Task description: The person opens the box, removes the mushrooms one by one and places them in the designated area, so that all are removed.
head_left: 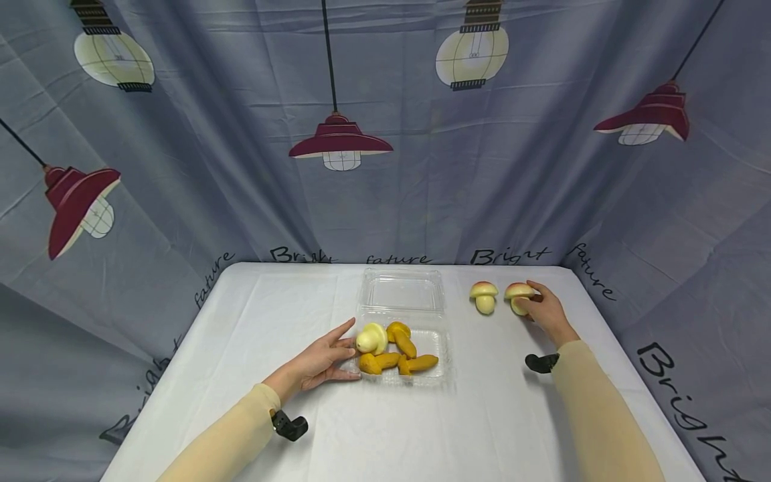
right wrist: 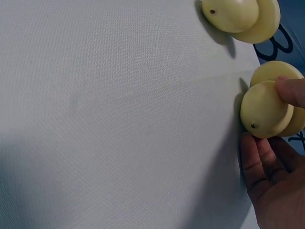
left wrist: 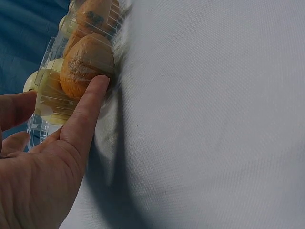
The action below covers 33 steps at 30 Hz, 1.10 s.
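At the back right of the table in the head view, my right hand (head_left: 545, 311) pinches a pale mushroom (right wrist: 267, 109) with a reddish cap, thumb on one side and fingers on the other. A second such mushroom (head_left: 484, 298) lies just left of it. My left hand (head_left: 322, 358) rests against the left side of a clear plastic clamshell box (head_left: 446, 348), its fingers spread and mostly straight. Inside the box's base lie a pale mushroom (head_left: 371, 338) and three orange-brown mushrooms (head_left: 417, 364). In the left wrist view, the thumb touches the box wall beside an orange-brown mushroom (left wrist: 88, 64).
The box's transparent lid (head_left: 402, 292) lies folded back toward the table's far edge. A white cloth covers the table (head_left: 482, 415). Behind and around it hangs a grey-blue curtain (head_left: 409, 207) printed with lamps and lettering.
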### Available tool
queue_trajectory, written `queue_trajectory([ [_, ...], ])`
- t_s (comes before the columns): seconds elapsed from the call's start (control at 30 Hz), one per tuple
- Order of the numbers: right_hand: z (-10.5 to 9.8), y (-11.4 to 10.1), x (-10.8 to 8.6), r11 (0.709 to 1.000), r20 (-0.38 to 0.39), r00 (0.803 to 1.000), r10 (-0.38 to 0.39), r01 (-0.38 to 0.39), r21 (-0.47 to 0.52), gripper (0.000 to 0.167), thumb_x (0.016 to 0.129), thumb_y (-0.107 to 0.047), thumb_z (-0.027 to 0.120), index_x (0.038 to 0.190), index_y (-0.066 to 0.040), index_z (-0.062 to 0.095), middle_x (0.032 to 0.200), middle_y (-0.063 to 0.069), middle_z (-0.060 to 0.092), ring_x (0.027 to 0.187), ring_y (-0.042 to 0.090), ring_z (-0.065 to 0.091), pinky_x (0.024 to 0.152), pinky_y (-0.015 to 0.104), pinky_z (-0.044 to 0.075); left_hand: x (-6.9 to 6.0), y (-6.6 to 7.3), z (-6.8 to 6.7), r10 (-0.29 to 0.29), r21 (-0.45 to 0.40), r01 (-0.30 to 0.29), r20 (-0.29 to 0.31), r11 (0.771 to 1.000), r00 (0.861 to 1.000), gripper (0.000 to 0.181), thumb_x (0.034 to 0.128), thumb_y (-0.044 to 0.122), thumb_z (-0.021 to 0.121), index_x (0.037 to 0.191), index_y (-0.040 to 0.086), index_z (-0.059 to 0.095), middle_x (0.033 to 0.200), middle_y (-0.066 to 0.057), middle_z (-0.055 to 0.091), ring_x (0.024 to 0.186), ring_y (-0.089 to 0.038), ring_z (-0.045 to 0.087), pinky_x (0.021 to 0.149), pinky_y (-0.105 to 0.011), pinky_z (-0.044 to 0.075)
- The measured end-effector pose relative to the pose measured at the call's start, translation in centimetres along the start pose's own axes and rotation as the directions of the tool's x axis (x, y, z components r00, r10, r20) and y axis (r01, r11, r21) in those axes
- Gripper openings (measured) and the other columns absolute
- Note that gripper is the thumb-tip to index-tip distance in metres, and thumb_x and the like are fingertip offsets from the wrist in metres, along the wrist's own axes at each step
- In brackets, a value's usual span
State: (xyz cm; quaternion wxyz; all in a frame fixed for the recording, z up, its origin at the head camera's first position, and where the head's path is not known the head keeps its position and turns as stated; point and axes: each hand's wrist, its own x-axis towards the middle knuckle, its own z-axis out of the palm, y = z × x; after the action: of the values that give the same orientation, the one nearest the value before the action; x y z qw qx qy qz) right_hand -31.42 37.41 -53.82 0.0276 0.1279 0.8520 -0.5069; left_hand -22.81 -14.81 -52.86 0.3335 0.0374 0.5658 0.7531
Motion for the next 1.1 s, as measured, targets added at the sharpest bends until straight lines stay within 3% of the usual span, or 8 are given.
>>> queue_trajectory([
  [0.37,-0.02,-0.33,-0.06,0.999,0.014,1.000,0.024,-0.024,0.029,0.087,0.099,-0.024,0.067,0.164,-0.004,0.012,0.157,0.035,0.028,0.137,0.042,0.041,0.091,0.035,0.056,0.02,0.08,0.00,-0.002,0.006,0.002,0.000,1.000,1.000,0.077,0.1063,-0.003,0.044,0.167,0.025,0.007,0.167,-0.029,0.003,0.147,-0.050,0.024,0.096,-0.056,0.055],
  [0.63,-0.07,-0.30,-0.17,0.999,0.003,1.000,0.028,-0.028,0.017,0.085,0.100,-0.023,0.066,0.164,-0.005,0.013,0.156,0.034,0.032,0.134,0.040,0.045,0.085,0.030,0.056,0.10,0.07,-0.04,-0.002,0.004,0.002,0.015,1.000,1.000,0.077,0.1063,-0.003,0.045,0.167,0.024,0.006,0.167,-0.030,0.003,0.149,-0.049,0.020,0.098,-0.057,0.053],
  [1.1,-0.11,-0.17,-0.42,0.999,-0.028,0.999,0.038,-0.037,0.021,0.078,0.102,-0.024,0.061,0.163,-0.003,0.018,0.151,0.032,0.038,0.124,0.035,0.050,0.076,0.021,0.053,0.08,0.08,-0.07,-0.011,-0.001,0.011,0.005,1.000,1.000,0.079,0.1054,-0.003,0.047,0.167,0.026,0.007,0.167,-0.027,0.004,0.148,-0.048,0.024,0.096,-0.055,0.055],
])
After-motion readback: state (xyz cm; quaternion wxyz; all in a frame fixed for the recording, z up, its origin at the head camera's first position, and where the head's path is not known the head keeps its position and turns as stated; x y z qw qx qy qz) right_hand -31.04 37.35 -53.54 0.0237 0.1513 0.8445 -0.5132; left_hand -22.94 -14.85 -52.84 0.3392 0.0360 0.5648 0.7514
